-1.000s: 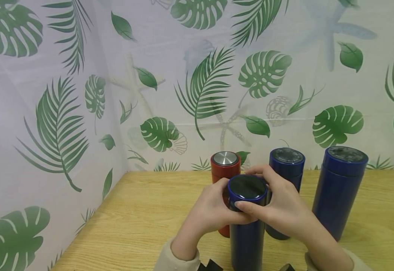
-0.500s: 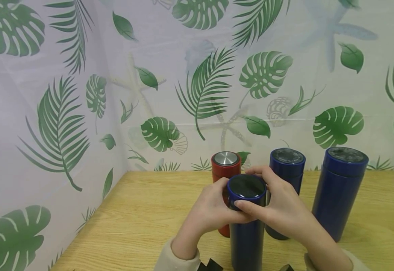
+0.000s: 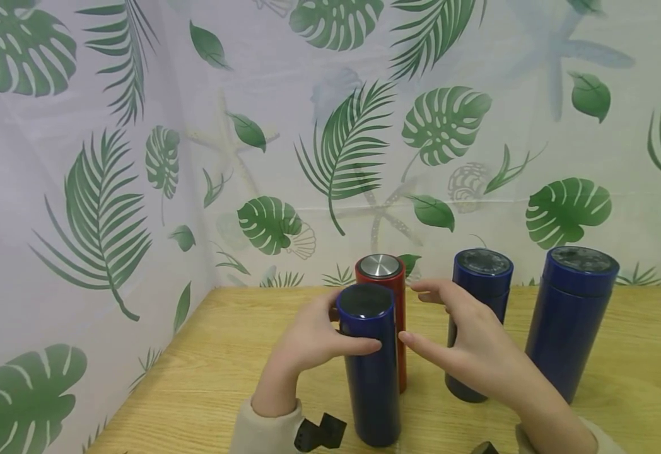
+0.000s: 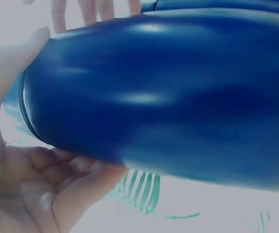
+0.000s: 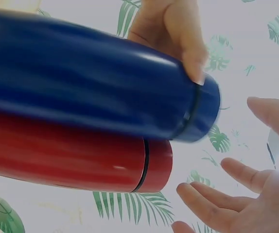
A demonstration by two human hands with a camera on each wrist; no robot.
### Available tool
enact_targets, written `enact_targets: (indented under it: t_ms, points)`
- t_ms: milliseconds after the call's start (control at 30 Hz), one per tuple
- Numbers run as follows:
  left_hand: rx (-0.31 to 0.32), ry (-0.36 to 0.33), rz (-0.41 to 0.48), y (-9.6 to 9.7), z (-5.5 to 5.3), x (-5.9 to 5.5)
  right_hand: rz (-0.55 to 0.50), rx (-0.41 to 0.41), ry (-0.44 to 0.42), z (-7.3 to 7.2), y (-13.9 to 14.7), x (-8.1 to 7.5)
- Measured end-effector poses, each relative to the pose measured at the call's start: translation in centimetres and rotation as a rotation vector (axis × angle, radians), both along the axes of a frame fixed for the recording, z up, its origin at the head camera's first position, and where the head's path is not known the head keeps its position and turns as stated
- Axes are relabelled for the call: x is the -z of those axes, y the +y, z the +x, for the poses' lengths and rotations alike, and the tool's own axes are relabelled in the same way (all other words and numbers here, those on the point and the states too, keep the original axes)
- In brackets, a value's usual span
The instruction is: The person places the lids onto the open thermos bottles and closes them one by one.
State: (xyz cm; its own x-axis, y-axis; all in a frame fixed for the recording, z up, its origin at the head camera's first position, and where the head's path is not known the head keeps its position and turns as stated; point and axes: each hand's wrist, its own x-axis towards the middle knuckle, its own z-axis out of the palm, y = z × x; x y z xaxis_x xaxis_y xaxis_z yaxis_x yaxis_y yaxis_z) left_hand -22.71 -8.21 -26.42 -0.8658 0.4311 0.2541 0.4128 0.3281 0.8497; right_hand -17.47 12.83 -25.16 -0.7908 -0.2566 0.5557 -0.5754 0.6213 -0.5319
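Observation:
My left hand grips a blue thermos near its lid, thumb across the front and fingers around the far side. The thermos has a glossy black top and leans slightly; I cannot tell whether its base touches the table. In the left wrist view, the blue thermos fills most of the picture. My right hand hovers to the right, apart from it, with fingers spread and holding nothing, as the right hand also appears in the right wrist view. Behind the held thermos stands a red thermos, partly hidden.
Two more blue thermoses stand to the right: a nearer-to-middle blue thermos, partly behind my right hand, and a larger-looking blue thermos. The wooden table meets a leaf-patterned cloth at the back and left.
My left hand has moved left with the blue thermos, whose base now shows. My right hand has let go of it and stays in nearly the same place.

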Motion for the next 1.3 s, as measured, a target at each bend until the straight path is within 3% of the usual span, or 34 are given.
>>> enact_targets:
  t_ms: [133, 300, 433, 767, 900, 1067, 1300]
  points:
    - [-0.040, 0.014, 0.024, -2.1, -0.7, 0.1, 0.009, 0.009, -0.026, 0.0, 0.0, 0.0]
    - [-0.180, -0.028, 0.052, -4.0, -1.2, 0.3, 0.013, -0.002, -0.043, -0.1, -0.1, 0.1]
    - [-0.291, -0.044, 0.069, -4.6, -1.5, 0.5, 0.013, -0.011, -0.054, -0.2, -0.1, 0.1]
    - [-0.434, -0.001, 0.091, -4.9, -2.4, 1.2, 0.019, -0.014, -0.063, -0.3, -0.2, 0.3]
    - [-0.444, 0.016, 0.114, -4.9, -2.7, 1.5, 0.016, -0.017, -0.063, -0.3, -0.3, 0.3]
    - [-0.400, 0.037, 0.144, -4.9, -3.0, 1.7, 0.018, -0.013, -0.060, -0.3, -0.3, 0.3]
    - [-0.360, 0.007, 0.134, -4.9, -3.1, 2.0, 0.028, 0.000, -0.044, -0.2, 0.0, 0.6]
